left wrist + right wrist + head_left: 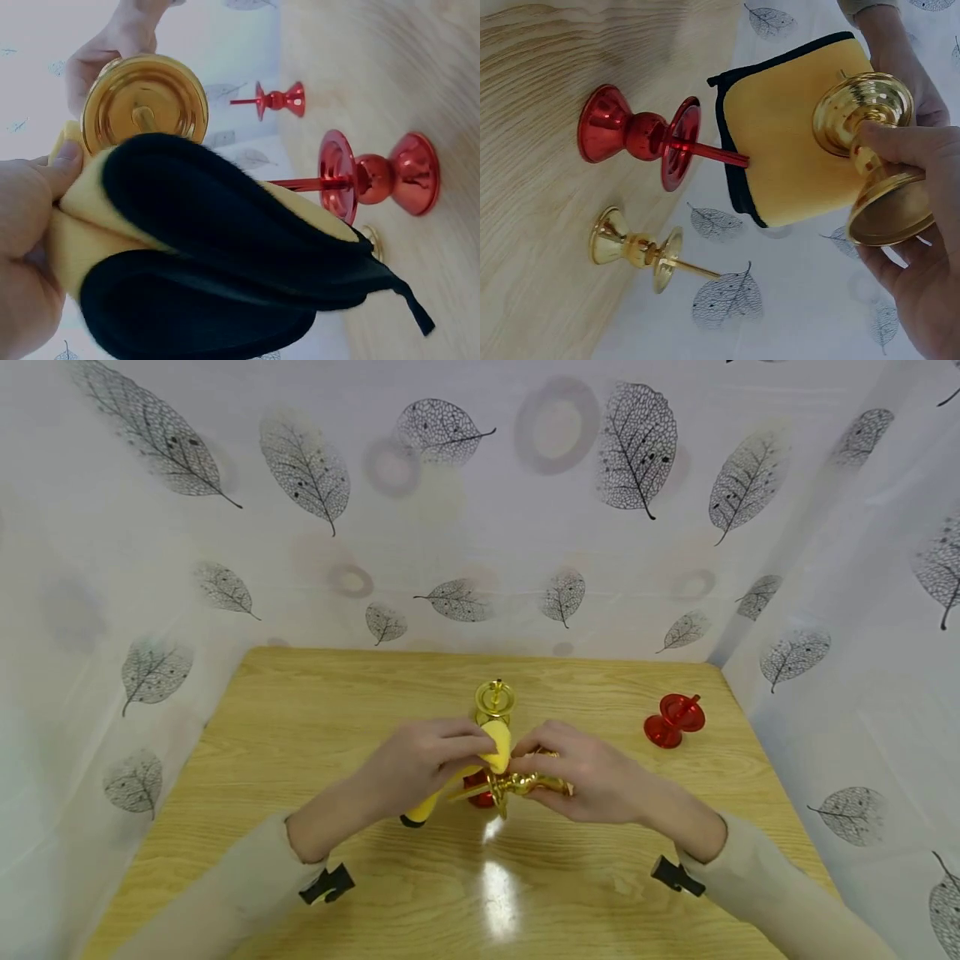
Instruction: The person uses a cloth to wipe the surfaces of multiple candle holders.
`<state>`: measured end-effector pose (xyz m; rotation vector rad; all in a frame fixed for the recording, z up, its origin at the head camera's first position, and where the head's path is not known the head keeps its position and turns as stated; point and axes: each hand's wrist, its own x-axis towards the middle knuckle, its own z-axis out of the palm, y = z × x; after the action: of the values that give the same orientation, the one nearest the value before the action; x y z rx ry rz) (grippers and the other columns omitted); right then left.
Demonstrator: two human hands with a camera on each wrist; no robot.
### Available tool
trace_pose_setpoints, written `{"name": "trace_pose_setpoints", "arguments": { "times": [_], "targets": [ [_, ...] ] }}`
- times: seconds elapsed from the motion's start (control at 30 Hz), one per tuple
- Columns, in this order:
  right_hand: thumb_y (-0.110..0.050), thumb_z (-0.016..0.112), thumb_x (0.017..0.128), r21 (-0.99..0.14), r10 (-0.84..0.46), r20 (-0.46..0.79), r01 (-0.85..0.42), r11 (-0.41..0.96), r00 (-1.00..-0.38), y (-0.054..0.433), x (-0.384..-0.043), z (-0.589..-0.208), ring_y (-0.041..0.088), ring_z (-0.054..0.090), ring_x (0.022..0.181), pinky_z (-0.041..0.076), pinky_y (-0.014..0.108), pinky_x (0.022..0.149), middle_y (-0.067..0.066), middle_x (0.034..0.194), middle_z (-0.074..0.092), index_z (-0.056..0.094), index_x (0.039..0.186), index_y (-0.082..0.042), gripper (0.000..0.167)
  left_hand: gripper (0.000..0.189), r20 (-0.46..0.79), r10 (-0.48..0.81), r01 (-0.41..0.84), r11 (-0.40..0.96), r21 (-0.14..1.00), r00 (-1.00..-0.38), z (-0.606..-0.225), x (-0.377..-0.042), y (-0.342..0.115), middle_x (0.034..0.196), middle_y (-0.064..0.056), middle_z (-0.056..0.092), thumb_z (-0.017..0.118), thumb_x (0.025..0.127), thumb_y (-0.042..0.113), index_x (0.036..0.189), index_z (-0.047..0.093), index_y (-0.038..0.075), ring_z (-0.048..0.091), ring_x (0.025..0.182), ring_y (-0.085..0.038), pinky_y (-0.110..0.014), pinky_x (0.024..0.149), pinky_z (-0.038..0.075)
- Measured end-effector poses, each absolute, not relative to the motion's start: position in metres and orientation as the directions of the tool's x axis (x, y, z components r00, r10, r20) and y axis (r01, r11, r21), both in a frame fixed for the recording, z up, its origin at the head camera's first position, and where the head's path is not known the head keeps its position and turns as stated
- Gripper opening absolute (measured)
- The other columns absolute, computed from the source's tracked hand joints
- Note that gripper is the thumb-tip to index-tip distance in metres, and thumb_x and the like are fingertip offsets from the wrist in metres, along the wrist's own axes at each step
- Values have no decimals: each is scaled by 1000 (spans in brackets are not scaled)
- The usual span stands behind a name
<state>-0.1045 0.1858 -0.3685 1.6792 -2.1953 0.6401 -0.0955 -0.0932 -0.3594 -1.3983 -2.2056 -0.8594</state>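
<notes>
Pale sleeves (243,872) lead to the left hand (423,760), pinching a black-edged yellow cloth (795,135), and the right hand (588,772), gripping a gold pricket candlestick (521,783); keeping its stem (865,160) steady should help wiping.

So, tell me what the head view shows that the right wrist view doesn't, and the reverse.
Only the head view shows a second red candle holder, off to the right, and a black device at each cuff.

Only the right wrist view shows the hollow underside of the held gold candle holder.

Both show the left hand with the yellow cloth, the right hand gripping that holder, and the nearer red candle holder and another gold candle holder on the table.
</notes>
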Motion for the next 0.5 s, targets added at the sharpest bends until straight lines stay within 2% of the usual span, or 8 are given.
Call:
{"name": "trace_pose_setpoints", "arguments": {
  "times": [0.2, 0.33, 0.4, 0.5],
  "targets": [
    [-16, 88, 86, -271, -798, 515, -943, 193, -312, 188, -109, -373, 15, 65, 107, 55, 19, 97, 4, 116, 67, 69, 115, -6, 36, 22, 608, 689, 918, 327, 224, -394, -361, -93, -95, 107, -6, 80, 81, 87, 2, 109, 79, 4, 77, 98, -18, -24, 89, 64],
    [-17, 89, 85, -337, -780, 519, -922, 189, -349, 188, -111, -377, 15, 66, 105, 56, 19, 96, 4, 113, 68, 70, 113, -7, 36, 28, 606, 725, 936, 336, 103, -327, -357, -89, -94, 108, -4, 79, 86, 82, 1, 109, 79, 6, 76, 102, -19, -24, 94, 63],
    [-14, 92, 82, -388, -769, 506, -899, 202, -391, 188, -112, -378, 14, 67, 103, 58, 21, 93, 2, 111, 70, 70, 112, -8, 38, 31, 586, 753, 937, 349, 28, -298, -355, -86, -93, 109, -2, 80, 88, 80, 1, 109, 79, 8, 75, 106, -19, -24, 97, 62],
    [-10, 93, 79, -516, -735, 455, -821, 244, -503, 185, -112, -379, 11, 69, 100, 61, 23, 87, 0, 108, 73, 71, 109, -11, 38, 33, 546, 793, 924, 373, -89, -268, -353, -82, -92, 111, 2, 79, 89, 81, 4, 111, 79, 11, 74, 112, -19, -26, 100, 62]
  ]
}}
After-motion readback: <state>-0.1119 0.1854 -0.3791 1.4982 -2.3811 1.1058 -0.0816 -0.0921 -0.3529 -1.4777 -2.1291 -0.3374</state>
